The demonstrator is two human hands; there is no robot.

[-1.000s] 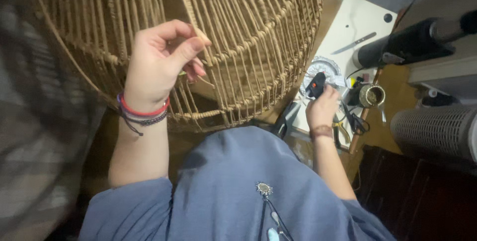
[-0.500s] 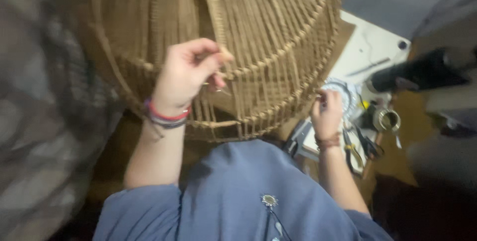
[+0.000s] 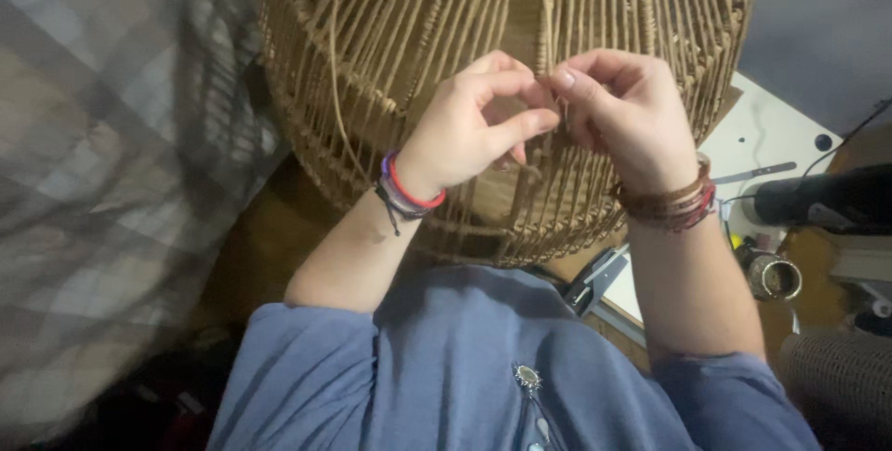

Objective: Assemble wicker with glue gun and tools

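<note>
Two hands meet in front of a large wicker basket (image 3: 446, 70) that fills the upper middle of the view, its thin tan ribs running up and down and bound by woven bands near the lower rim. The left hand (image 3: 478, 126) has its fingers curled, thumb and forefinger pinched narrow at one rib of the basket. The right hand (image 3: 618, 112) faces it, fingertips touching those of the left hand, also pinched at the same rib; whether a loose strand lies between them I cannot tell. Red and purple bracelets (image 3: 409, 193) ring the left wrist, brown and red bracelets (image 3: 671, 205) the right. Below the hands lies the person's blue shirt (image 3: 483, 367) with a small metal zipper pull (image 3: 528, 378). To the right, behind the right forearm, a white tabletop (image 3: 771, 140) carries a flat metal blade (image 3: 754, 173), a black cylinder-shaped tool (image 3: 818, 198) and a small round tin (image 3: 775, 276), all well apart from the hands. A grey checked cloth (image 3: 102, 182), blurred, covers the left side.
</note>
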